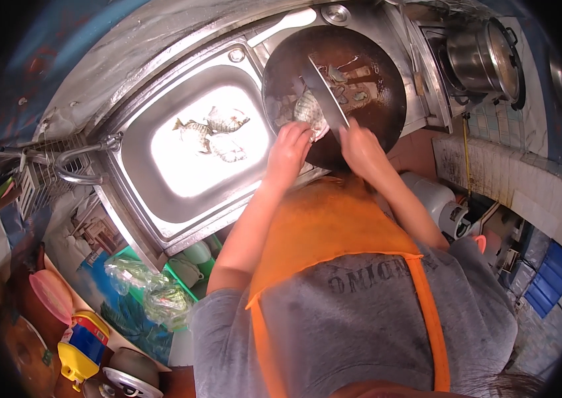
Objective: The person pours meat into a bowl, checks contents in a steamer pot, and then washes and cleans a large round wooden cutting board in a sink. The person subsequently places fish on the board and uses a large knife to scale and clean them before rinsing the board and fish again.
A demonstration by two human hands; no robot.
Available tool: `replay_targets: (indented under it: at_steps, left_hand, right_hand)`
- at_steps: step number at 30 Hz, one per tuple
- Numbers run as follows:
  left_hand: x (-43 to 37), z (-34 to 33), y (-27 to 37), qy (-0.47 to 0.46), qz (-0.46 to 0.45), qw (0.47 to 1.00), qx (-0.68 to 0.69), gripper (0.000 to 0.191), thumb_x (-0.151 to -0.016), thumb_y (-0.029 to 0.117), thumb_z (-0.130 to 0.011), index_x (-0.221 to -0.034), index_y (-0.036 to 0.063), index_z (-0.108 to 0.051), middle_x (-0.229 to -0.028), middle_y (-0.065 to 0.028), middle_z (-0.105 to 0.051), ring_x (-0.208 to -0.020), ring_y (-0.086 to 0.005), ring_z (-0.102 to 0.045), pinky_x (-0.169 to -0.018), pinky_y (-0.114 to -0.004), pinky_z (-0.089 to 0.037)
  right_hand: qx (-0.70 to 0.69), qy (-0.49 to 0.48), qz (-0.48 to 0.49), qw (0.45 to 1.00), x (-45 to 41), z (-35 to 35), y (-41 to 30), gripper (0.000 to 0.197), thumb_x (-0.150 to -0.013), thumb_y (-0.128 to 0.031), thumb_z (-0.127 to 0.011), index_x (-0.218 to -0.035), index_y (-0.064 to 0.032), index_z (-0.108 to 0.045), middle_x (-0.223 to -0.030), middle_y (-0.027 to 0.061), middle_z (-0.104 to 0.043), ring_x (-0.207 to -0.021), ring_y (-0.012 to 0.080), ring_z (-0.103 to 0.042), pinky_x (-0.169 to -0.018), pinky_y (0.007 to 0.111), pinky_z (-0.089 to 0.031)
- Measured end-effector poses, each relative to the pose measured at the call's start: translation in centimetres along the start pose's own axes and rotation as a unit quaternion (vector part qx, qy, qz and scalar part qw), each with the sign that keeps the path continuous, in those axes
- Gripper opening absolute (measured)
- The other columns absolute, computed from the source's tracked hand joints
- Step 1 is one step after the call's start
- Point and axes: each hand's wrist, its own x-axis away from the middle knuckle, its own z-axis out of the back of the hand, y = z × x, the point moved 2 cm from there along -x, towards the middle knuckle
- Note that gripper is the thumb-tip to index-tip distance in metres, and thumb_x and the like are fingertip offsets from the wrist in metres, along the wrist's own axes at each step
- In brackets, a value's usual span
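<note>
A whole striped fish point(309, 110) lies at the near left of a large dark round board or pan point(375, 119); the picture does not settle which. My left hand point(288, 151) grips its near end with bent fingers. In my right hand point(360, 147) is a knife point(324, 92) with a wide metal blade, slanting up and left beside the fish. Fish scraps point(338, 74) lie on the dark surface right of the blade. Several more fish point(226, 120) rest in the brightly lit steel sink point(136, 144) at the left.
A curved faucet point(74, 174) stands at the sink's left edge. Behind the dark round surface lie a white scoop or paddle point(298, 19) and a round metal lid or strainer point(335, 15). A lidded steel pot point(480, 59) sits on the stove at right. Below the sink, plastic bags point(161, 293) rest by a green crate point(186, 273).
</note>
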Motion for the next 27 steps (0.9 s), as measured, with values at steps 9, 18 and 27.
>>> replay_targets:
  at_steps: [9,18,27]
  left_hand:
    - [0.0,0.2,-0.4,-0.005,0.012,1.000,-0.001,0.032,-0.066,-0.004,-0.068,-0.097,0.0018,-0.061,-0.104,-0.0104,-0.059,-0.100,-0.0323,-0.054,-0.085,-0.039,-0.047]
    - [-0.5,0.1,-0.5,-0.003,0.005,0.999,0.033,0.031,-0.068,-0.004,-0.067,-0.097,0.0014,-0.061,-0.104,-0.0112,-0.059,-0.100,-0.0334,-0.054,-0.086,-0.039,-0.047]
    - [0.3,0.1,-0.7,0.009,0.026,0.999,0.024,0.032,-0.068,-0.002,-0.068,-0.099,0.0017,-0.062,-0.105,-0.0106,-0.059,-0.101,-0.0324,-0.054,-0.087,-0.039,-0.046]
  right_hand:
    - [0.000,0.006,-0.010,1.000,1.0,1.6,-1.1,0.029,-0.095,-0.021,-0.045,-0.094,0.0073,-0.051,-0.076,0.0330,-0.060,-0.076,0.0498,-0.059,-0.071,0.055,-0.046]
    - [-0.017,0.077,0.046,0.996,-4.0,-1.0,-2.2,0.029,-0.095,-0.021,-0.045,-0.091,0.0075,-0.051,-0.069,0.0317,-0.058,-0.070,0.0491,-0.059,-0.066,0.054,-0.047]
    - [0.003,-0.024,0.030,0.999,2.5,-0.2,-1.1,0.023,-0.094,-0.017,-0.047,-0.090,0.0054,-0.047,-0.067,0.0290,-0.059,-0.065,0.0480,-0.058,-0.062,0.054,-0.047]
